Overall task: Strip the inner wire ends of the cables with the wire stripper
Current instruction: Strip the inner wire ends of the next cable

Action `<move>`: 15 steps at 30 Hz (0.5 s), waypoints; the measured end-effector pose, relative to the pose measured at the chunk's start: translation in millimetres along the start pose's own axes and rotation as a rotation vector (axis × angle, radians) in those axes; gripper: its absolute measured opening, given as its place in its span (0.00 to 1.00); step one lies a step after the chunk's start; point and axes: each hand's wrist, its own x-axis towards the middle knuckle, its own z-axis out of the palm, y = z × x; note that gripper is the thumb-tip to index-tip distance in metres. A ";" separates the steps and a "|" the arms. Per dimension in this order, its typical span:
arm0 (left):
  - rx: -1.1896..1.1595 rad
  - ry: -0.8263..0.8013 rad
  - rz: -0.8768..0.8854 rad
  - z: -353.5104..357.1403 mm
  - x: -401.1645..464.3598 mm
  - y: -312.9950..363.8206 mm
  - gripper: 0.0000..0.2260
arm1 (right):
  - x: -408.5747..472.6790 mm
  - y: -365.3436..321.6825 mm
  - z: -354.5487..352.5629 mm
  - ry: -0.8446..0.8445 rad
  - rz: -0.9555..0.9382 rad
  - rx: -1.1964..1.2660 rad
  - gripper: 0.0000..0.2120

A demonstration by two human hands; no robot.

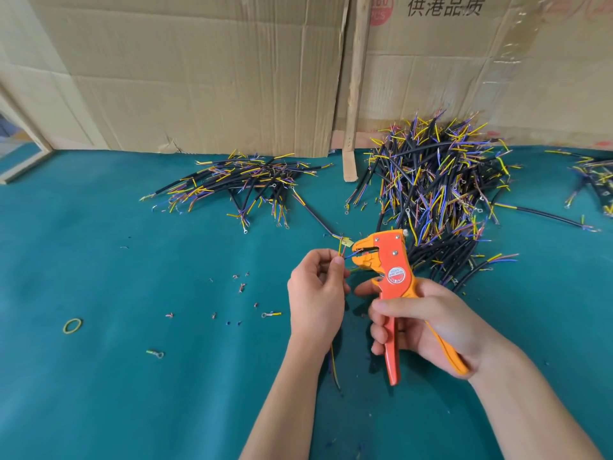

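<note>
My right hand (pixel 428 323) grips the handles of an orange wire stripper (pixel 389 277), its jaws pointing left. My left hand (pixel 316 293) pinches the coloured inner wires of a black cable (pixel 334 363), whose body hangs down below my wrist. A blue inner wire (pixel 348 256) runs from my fingertips into the stripper's jaws. A large heap of black cables (pixel 438 190) with yellow, blue and purple ends lies behind the stripper. A flatter pile of cables (pixel 242 184) lies to the left of it.
The table has a teal cloth (pixel 132 376) strewn with small insulation scraps (pixel 242 287). A yellow rubber band (pixel 72 325) lies at the left. Cardboard sheets (pixel 199 71) stand along the back edge. More cables (pixel 593 180) sit at the far right.
</note>
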 end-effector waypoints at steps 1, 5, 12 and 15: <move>0.006 0.001 0.005 0.1 -0.3 0.0 0.07 | 0.1 0.1 -0.3 0.001 -0.003 0.000 0.18; 0.046 0.008 0.032 0.4 -0.9 1.4 0.07 | 0.1 0.3 1.0 -0.009 -0.011 -0.005 0.20; 0.051 0.003 0.043 0.7 -0.9 1.6 0.07 | -0.4 1.0 2.0 -0.004 -0.019 0.016 0.16; 0.047 0.003 0.043 0.0 -0.4 1.0 0.06 | -0.2 1.8 1.9 -0.009 -0.009 0.032 0.14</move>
